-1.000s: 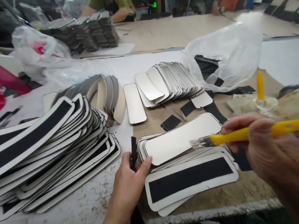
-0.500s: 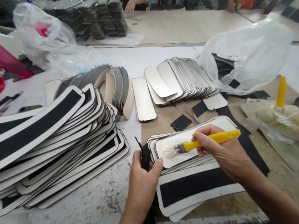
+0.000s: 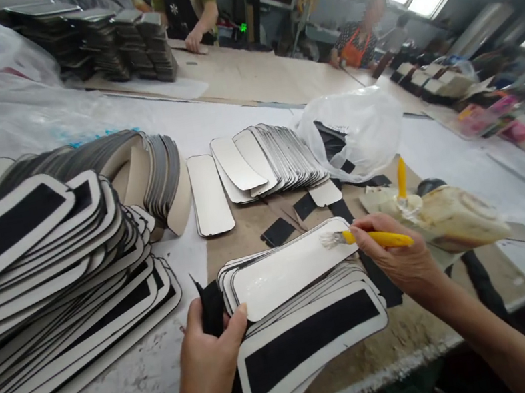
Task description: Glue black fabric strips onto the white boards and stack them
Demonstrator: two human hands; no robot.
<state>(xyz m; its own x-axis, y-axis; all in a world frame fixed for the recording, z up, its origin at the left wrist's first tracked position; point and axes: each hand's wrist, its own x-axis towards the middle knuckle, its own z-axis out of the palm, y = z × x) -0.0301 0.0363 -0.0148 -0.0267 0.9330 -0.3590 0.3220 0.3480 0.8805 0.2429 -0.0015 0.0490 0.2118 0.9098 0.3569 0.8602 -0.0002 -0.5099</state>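
Observation:
My right hand (image 3: 397,254) is closed around a yellow-handled brush (image 3: 384,238), its whitish bristles on the right part of the top white panel (image 3: 290,266). That panel lies on a small stack, with a wet shiny patch near its left end. My left hand (image 3: 214,354) grips black strips (image 3: 211,307) at the stack's left end, its thumb touching the panel's edge. Below lies a white panel with a black centre (image 3: 313,343). On the left is a large pile of similar black-centred panels (image 3: 50,261).
Behind the stack are fanned white pieces (image 3: 280,156) and curved grey-edged pieces (image 3: 168,179). A clear plastic bag (image 3: 357,132) stands behind, and a second yellow brush (image 3: 401,179) rests in a glue container at right. Two people are across the table (image 3: 243,85).
The brush has moved from the panel's left end towards its right end. The view has turned to the right, showing windows and more of the room.

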